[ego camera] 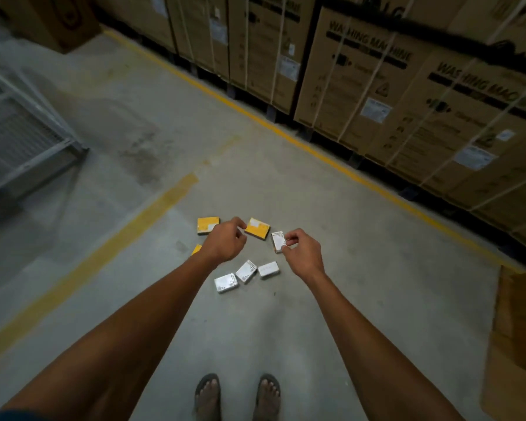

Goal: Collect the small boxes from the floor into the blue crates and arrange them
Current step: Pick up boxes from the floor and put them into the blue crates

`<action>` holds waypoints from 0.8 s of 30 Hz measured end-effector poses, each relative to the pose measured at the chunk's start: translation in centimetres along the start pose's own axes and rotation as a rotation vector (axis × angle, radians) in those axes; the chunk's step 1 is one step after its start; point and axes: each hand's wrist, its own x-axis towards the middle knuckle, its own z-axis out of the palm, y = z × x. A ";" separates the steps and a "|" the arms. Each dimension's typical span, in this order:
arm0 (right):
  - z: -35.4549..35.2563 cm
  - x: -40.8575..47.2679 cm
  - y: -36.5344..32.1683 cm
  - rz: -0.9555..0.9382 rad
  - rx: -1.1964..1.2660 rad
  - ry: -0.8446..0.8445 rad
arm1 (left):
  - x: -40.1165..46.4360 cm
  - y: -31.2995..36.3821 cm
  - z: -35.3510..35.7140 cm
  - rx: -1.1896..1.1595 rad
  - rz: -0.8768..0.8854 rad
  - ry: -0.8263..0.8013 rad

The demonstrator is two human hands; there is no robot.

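Note:
Small boxes lie scattered on the concrete floor ahead of my feet. My left hand (225,240) pinches the near corner of a yellow box (258,228) between thumb and fingertips. My right hand (301,253) grips a white box (277,241) by its right side, holding it on end. Another yellow box (207,224) lies flat to the left, and a third yellow box (196,249) shows only a corner behind my left wrist. Three white boxes (246,271) lie close together just below my hands. No blue crate is in view.
Tall strapped washing-machine cartons (377,86) line the right side behind a yellow floor line (286,135). A grey metal frame (22,141) stands at the left. Flat cardboard (516,329) lies at the right edge. My sandalled feet (237,396) stand at the bottom.

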 end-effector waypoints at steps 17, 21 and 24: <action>25.6 11.6 24.8 -0.196 -0.139 -0.051 | 11.6 -25.5 24.7 0.032 0.003 0.133; 28.8 14.0 28.5 -0.206 -0.157 -0.064 | 13.7 -29.7 28.7 0.040 0.002 0.117; 33.3 17.2 33.1 -0.252 -0.212 -0.091 | 16.5 -35.2 33.6 0.071 0.021 0.114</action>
